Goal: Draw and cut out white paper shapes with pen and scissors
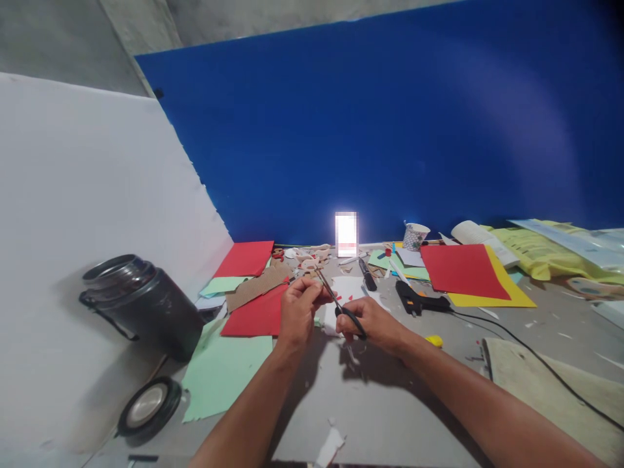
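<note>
My right hand (368, 320) grips a pair of scissors (332, 294) by its black handles. The blades point up and to the left, beside the fingertips of my left hand (299, 309). That hand is closed in a pinch; whatever sits between its fingers is too small to make out. Both hands are held over the middle of the grey table, above a white sheet of paper (347, 287) with small red scraps on it.
At left lean a dark flask (146, 302) and its lid (150, 411), near green paper (229, 370) and red sheets (251, 318). A glue gun (419, 300) trails a cable at right. Behind are a marker (367, 274), a patterned cup (416, 236) and a red sheet (463, 272).
</note>
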Tool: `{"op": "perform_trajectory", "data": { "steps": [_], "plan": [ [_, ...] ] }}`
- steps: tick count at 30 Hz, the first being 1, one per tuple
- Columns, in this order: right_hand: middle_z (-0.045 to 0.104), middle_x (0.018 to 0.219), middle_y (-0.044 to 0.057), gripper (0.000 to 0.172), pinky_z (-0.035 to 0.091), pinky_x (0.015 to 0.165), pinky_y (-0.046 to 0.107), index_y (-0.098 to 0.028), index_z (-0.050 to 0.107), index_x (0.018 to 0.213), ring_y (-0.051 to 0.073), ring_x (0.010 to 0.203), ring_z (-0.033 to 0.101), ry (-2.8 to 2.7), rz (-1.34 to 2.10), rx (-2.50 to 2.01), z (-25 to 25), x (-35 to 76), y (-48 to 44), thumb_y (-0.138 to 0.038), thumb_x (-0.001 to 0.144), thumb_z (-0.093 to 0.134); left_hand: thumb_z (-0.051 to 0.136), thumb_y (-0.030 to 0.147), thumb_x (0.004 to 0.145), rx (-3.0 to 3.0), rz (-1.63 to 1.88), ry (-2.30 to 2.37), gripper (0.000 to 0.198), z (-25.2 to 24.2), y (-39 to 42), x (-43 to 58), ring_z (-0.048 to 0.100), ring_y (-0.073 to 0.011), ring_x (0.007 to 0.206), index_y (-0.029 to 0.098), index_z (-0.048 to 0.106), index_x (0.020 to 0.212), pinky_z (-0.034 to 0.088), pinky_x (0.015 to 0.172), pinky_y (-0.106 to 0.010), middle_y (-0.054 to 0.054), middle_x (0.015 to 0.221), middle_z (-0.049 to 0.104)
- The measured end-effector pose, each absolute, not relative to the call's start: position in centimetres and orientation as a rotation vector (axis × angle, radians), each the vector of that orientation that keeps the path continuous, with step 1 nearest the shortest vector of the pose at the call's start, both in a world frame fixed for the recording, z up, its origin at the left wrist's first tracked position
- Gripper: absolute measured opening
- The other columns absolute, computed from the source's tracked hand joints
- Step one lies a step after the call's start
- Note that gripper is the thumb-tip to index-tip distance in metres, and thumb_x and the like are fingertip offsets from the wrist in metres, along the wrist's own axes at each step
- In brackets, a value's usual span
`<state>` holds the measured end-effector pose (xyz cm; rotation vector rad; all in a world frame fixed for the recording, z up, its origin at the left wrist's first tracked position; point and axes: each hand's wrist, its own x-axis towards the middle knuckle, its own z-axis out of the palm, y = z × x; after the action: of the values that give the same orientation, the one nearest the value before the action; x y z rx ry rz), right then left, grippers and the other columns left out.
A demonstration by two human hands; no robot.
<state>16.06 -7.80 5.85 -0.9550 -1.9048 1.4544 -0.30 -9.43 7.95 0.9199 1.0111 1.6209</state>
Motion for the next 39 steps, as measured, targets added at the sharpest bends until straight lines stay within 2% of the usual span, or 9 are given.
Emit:
{"op": "perform_trajectory", "data": {
  "steps": [6,18,29,39],
  "plan": [
    [0.055,0.053,0.0,0.029,0.032,0.054,0.025,-0.015,0.063,0.056,0.011,0.056,0.044,-1.923,1.42,-0.989,6.04,16.18,-7.85,-0.036,0.076,0.064,0.075,0.029,0.069,0.973,1.627,1.056,0.019,7.56,-9.35,-0.66,0.066,-0.016,0.061,0.017,0.06,0.063,0.057,0.074,-0.035,-0.001,0.061,0.067],
    [0.051,0.053,-0.002,0.033,0.03,0.053,0.026,-0.015,0.061,0.057,0.011,0.055,0.04,-1.978,1.385,-0.975,5.64,16.38,-7.51,-0.041,0.078,0.064,0.075,0.027,0.071,1.013,1.612,1.069,0.017,7.31,-9.07,-1.12,0.07,-0.0171,0.065,0.017,0.062,0.064,0.058,0.076,-0.034,-0.001,0.063,0.069],
    [0.052,0.053,-0.002,0.033,0.031,0.053,0.025,-0.015,0.061,0.056,0.011,0.054,0.041,-1.944,1.404,-0.978,5.48,16.43,-7.49,-0.039,0.077,0.067,0.077,0.03,0.069,0.988,1.615,1.067,0.021,7.67,-9.3,-1.18,0.07,-0.0177,0.063,0.017,0.061,0.065,0.058,0.076,-0.034,0.0,0.062,0.068],
    [0.049,0.051,-0.003,0.033,0.028,0.052,0.026,-0.016,0.058,0.055,0.01,0.053,0.037,-1.935,1.41,-0.98,5.66,16.34,-7.69,-0.039,0.077,0.067,0.076,0.03,0.067,0.984,1.627,1.072,0.02,8.09,-9.34,-1.1,0.069,-0.0174,0.062,0.017,0.061,0.064,0.058,0.074,-0.034,-0.001,0.061,0.068]
  ]
}}
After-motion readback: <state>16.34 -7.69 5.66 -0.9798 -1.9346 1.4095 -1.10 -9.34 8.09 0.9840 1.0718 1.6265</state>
